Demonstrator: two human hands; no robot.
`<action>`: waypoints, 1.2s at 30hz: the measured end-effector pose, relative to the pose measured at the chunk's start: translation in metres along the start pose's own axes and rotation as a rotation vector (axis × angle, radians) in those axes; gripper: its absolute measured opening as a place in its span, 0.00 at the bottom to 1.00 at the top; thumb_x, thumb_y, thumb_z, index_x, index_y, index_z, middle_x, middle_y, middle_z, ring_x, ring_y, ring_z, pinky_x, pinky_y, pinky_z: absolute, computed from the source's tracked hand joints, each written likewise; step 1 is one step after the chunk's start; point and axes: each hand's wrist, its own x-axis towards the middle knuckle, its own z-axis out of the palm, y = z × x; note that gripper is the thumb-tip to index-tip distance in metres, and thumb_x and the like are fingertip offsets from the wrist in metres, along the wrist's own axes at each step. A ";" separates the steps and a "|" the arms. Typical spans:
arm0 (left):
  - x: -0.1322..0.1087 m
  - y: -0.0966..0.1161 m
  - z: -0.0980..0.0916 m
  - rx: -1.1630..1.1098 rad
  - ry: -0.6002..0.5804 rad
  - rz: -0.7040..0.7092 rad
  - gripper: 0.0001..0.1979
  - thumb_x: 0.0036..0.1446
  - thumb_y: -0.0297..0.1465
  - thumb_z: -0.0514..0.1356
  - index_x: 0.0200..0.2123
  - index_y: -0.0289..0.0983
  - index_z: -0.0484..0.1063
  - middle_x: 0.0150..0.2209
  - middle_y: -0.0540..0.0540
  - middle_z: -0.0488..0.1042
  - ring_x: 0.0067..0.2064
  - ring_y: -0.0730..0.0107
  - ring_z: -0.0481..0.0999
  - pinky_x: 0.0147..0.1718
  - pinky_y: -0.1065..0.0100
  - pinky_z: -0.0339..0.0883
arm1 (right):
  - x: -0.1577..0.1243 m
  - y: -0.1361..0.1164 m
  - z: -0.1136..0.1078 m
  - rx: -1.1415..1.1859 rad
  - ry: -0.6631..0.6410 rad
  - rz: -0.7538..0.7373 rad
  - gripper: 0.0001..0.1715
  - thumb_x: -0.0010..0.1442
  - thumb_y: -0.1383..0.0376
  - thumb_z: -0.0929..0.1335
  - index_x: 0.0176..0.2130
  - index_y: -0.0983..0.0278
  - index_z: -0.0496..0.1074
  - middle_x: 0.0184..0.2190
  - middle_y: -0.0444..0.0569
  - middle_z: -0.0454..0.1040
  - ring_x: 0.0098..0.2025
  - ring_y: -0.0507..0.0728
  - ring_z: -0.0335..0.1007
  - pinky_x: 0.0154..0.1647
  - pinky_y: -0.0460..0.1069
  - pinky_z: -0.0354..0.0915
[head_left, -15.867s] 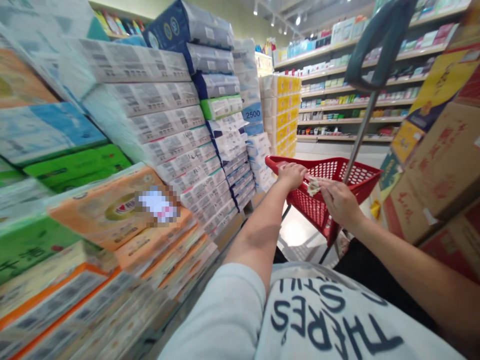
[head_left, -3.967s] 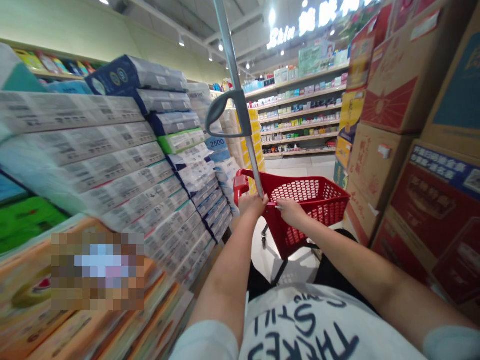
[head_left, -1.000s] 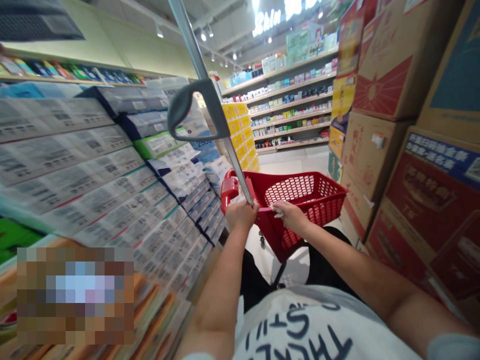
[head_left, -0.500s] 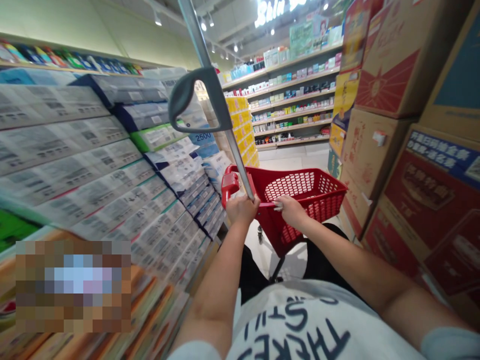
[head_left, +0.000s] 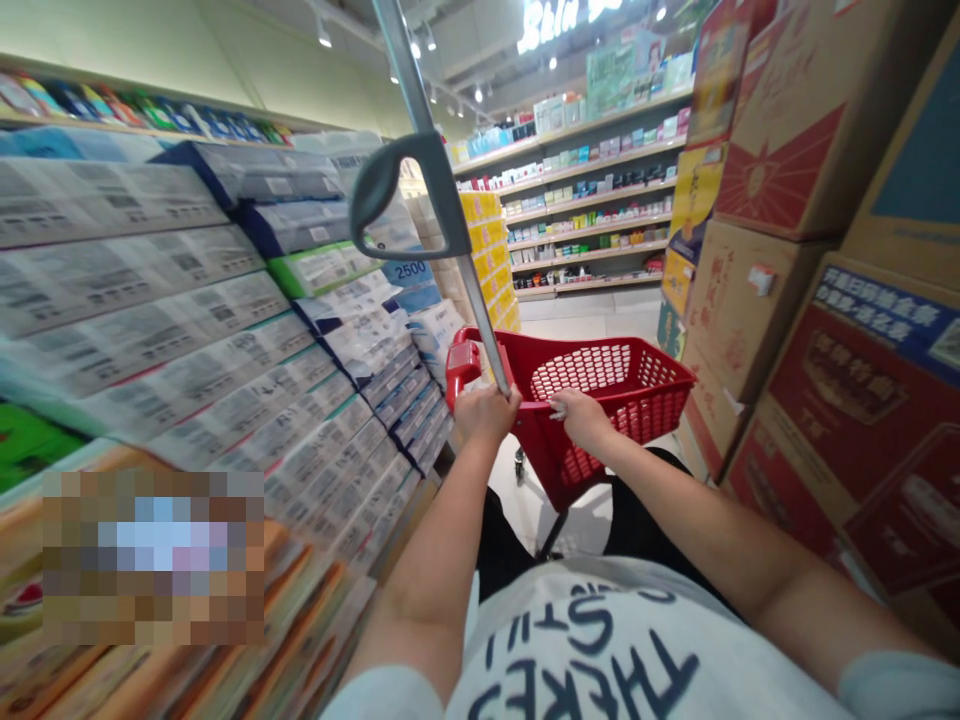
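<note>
A red plastic shopping basket on wheels stands in the aisle in front of me. Its grey pull handle rises on a metal pole up past my head. My left hand is closed around the base of that pole at the basket's near rim. My right hand rests on the near rim, fingers curled over a small whitish wipe or tissue that barely shows.
Stacked packs of tissue paper wall the left side. Brown and red cardboard cartons are piled on the right. Shelves of bottles and boxes cross the far end. Pale floor shows beyond the basket.
Over the last second my right hand shifted slightly on the rim. The handle pole swung a little to the right. My left hand kept its grip.
</note>
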 end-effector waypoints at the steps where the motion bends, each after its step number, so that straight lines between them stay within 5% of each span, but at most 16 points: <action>1: 0.000 0.001 -0.001 0.001 -0.003 0.002 0.27 0.60 0.44 0.43 0.33 0.34 0.77 0.30 0.38 0.76 0.36 0.57 0.75 0.41 0.59 0.57 | 0.002 -0.009 0.003 0.020 -0.011 -0.038 0.21 0.51 0.79 0.61 0.42 0.64 0.73 0.41 0.51 0.73 0.43 0.56 0.68 0.45 0.50 0.63; 6: -0.002 0.000 -0.004 -0.013 -0.008 0.023 0.27 0.60 0.45 0.43 0.34 0.34 0.77 0.31 0.38 0.76 0.36 0.57 0.75 0.41 0.59 0.57 | -0.001 -0.011 0.008 0.091 -0.009 -0.177 0.28 0.48 0.81 0.60 0.47 0.63 0.70 0.47 0.50 0.71 0.47 0.55 0.66 0.48 0.50 0.62; 11: -0.003 -0.004 -0.004 -0.044 -0.022 -0.011 0.27 0.59 0.44 0.44 0.33 0.33 0.77 0.31 0.36 0.76 0.37 0.55 0.74 0.42 0.58 0.56 | -0.006 0.021 -0.007 -0.026 0.000 -0.004 0.25 0.47 0.80 0.60 0.41 0.63 0.73 0.42 0.50 0.73 0.42 0.55 0.68 0.44 0.49 0.64; 19: -0.006 -0.002 -0.005 -0.071 0.027 0.019 0.24 0.59 0.43 0.46 0.33 0.35 0.77 0.29 0.38 0.76 0.36 0.57 0.75 0.42 0.58 0.58 | -0.004 -0.010 0.000 0.097 -0.081 -0.226 0.34 0.43 0.81 0.59 0.49 0.64 0.70 0.49 0.52 0.70 0.51 0.56 0.65 0.52 0.52 0.62; 25: -0.017 0.006 -0.015 -0.106 0.019 0.004 0.25 0.59 0.44 0.47 0.32 0.33 0.77 0.29 0.38 0.76 0.36 0.58 0.75 0.43 0.59 0.58 | -0.017 0.027 -0.022 0.004 -0.046 -0.036 0.30 0.45 0.81 0.60 0.45 0.64 0.72 0.44 0.52 0.73 0.47 0.57 0.68 0.50 0.54 0.64; 32: -0.027 0.012 -0.023 -0.150 0.020 -0.015 0.24 0.59 0.43 0.48 0.32 0.32 0.78 0.30 0.35 0.76 0.37 0.57 0.75 0.43 0.58 0.58 | -0.011 -0.019 -0.009 0.068 -0.099 -0.248 0.31 0.45 0.81 0.59 0.45 0.63 0.72 0.46 0.51 0.72 0.49 0.56 0.68 0.51 0.53 0.64; 36: -0.025 0.008 -0.021 -0.136 0.041 0.032 0.24 0.59 0.43 0.48 0.32 0.31 0.78 0.30 0.35 0.76 0.36 0.58 0.75 0.43 0.58 0.58 | -0.011 -0.008 -0.007 0.116 -0.088 -0.273 0.33 0.45 0.82 0.58 0.47 0.63 0.71 0.50 0.52 0.70 0.52 0.56 0.65 0.54 0.53 0.62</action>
